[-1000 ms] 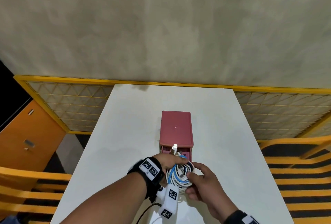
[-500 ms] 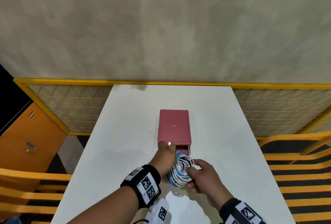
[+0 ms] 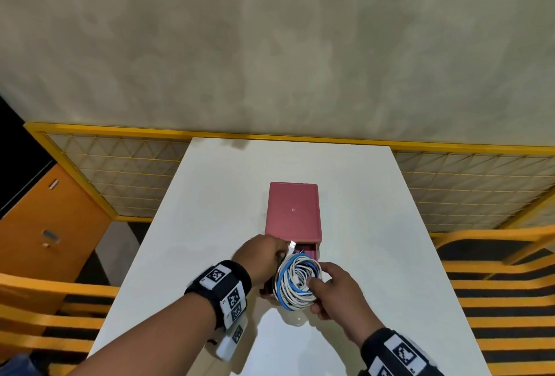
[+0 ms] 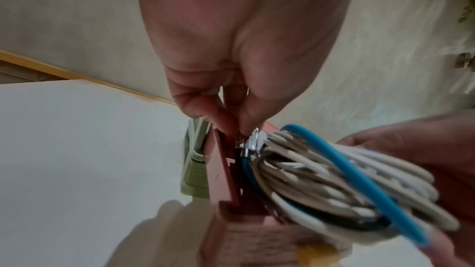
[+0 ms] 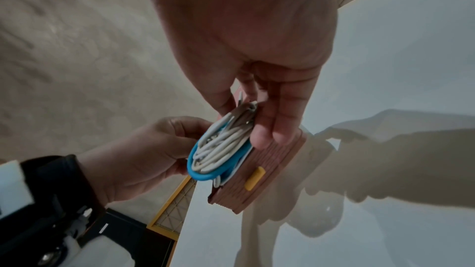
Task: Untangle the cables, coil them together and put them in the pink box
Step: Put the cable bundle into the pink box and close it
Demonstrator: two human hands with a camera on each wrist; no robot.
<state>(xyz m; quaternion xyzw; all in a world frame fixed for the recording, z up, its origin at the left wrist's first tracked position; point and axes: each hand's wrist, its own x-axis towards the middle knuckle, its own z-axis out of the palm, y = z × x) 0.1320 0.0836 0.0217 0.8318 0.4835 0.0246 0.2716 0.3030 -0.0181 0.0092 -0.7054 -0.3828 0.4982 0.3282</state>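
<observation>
Cables, a white-and-blue coiled bundle (image 3: 297, 282), sit pinched in my right hand (image 3: 336, 293) while my left hand (image 3: 261, 257) pinches a plug end, steering it into the pink plastic box's (image 3: 292, 210) pulled-out drawer on the white desk (image 3: 210, 225).

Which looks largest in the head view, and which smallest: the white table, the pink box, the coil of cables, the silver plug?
1. white table
2. pink box
3. coil of cables, though it is nearer the camera, so its true size against the box is unsure
4. silver plug
</observation>
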